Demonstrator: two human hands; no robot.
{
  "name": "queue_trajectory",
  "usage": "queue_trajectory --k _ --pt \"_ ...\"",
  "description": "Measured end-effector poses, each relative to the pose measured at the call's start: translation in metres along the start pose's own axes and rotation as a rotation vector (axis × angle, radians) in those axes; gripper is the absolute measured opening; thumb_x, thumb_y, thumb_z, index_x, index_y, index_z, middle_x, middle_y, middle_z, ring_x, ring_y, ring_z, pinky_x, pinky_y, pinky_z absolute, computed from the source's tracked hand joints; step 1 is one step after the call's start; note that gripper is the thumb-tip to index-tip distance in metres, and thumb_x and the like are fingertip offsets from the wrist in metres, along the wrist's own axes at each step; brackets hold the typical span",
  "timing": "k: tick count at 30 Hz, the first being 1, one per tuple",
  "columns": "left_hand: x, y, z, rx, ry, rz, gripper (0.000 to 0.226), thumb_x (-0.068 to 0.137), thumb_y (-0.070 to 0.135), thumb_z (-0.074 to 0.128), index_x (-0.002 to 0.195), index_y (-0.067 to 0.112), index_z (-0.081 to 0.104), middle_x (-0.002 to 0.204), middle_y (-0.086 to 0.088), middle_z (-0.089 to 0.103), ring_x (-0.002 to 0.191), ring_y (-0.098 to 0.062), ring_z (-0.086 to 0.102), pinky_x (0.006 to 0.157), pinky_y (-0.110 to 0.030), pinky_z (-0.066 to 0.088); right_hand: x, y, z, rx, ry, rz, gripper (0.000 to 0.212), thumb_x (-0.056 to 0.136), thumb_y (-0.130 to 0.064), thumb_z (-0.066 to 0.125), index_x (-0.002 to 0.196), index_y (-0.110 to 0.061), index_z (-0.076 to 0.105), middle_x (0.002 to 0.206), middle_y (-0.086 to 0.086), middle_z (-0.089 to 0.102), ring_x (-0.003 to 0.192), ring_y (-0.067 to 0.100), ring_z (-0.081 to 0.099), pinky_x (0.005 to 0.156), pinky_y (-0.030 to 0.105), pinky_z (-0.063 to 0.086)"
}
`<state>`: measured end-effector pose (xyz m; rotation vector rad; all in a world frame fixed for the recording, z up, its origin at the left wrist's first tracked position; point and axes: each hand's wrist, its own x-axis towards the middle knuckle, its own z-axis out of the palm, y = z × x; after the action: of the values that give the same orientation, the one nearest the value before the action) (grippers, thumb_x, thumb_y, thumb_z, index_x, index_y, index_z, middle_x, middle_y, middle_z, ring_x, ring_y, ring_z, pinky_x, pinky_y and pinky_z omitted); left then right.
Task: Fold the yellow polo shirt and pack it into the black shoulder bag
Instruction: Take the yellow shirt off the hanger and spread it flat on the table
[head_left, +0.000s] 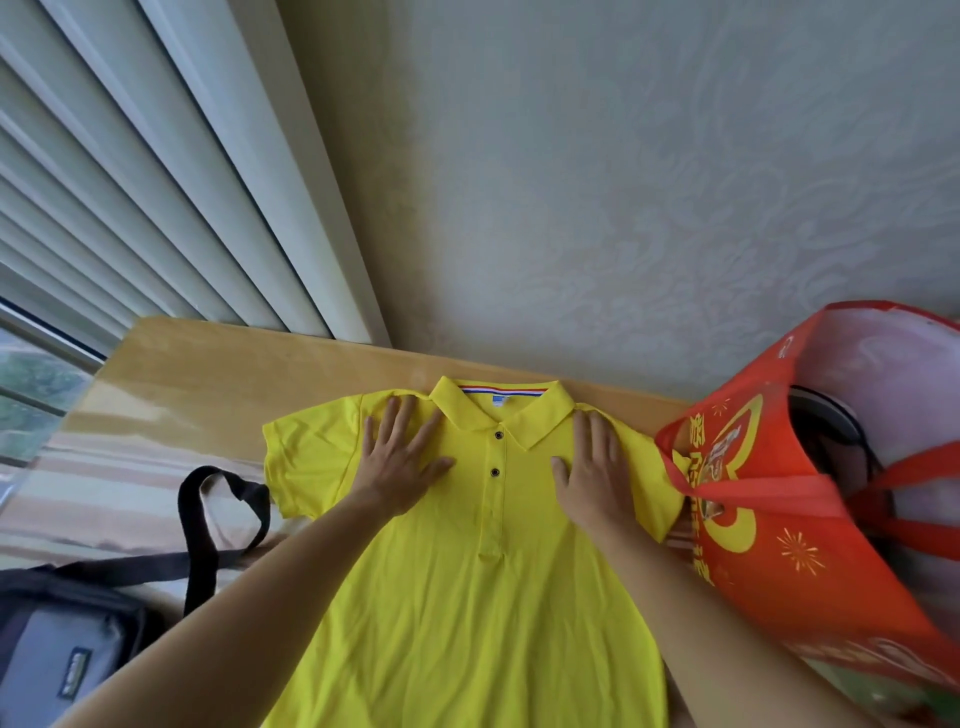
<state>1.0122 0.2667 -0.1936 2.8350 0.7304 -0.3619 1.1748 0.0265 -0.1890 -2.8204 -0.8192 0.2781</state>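
Two hands: both lay flat with fingers spread, holding nothing.
Left hand (400, 457): pressed on the shirt's chest, just left of the button placket, fingertips near the shoulder seam.
Right hand (592, 462): pressed on the opposite side of the chest, fingertips beside the collar.
Yellow polo shirt (467, 597): lay face up and unfolded on the wooden table (208, 379), collar toward the wall, sleeves spread.
Black shoulder bag (57, 639): sat at the table's near left corner, apart from the shirt, its strap (208, 519) looped toward the left sleeve.
Red tote bag (769, 519): stood at the right, overlapping the right sleeve.
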Motion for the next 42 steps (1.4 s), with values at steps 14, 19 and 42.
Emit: queue_trajectory --k 14,19,42 --pt "-0.119 0.031 0.034 0.017 0.131 -0.014 0.068 0.094 0.062 0.022 0.155 0.041 0.0 0.165 -0.004 -0.011 0.152 -0.025 -0.011 0.119 -0.058 0.007 -0.093 -0.015 -0.002 -0.021 0.004 0.02 0.066 0.091 -0.042 0.061 0.15 -0.022 0.039 0.162 0.019 0.02 0.146 0.041 0.025 0.111 0.054 0.032" --pt "-0.21 0.027 0.039 0.011 0.084 0.032 0.069 0.093 0.053 0.032 0.155 0.042 0.002 0.165 -0.005 -0.006 0.152 -0.026 -0.004 0.118 -0.054 0.012 -0.179 -0.026 -0.003 -0.053 0.029 -0.035 0.051 0.079 -0.034 0.073 0.123 -0.013 0.059 0.141 0.021 0.046 0.124 0.04 0.049 0.093 0.049 0.048" --pt "-0.417 -0.02 0.066 -0.259 -0.144 -0.706 0.063 0.09 0.014 0.048 0.147 0.002 0.024 0.124 -0.019 0.06 0.112 -0.038 0.06 0.089 -0.043 0.048 -0.418 0.035 -0.002 0.108 -0.303 0.636 0.027 0.094 -0.018 0.057 0.116 -0.002 0.055 0.114 0.019 0.065 0.1 0.036 0.066 0.071 0.037 0.054"
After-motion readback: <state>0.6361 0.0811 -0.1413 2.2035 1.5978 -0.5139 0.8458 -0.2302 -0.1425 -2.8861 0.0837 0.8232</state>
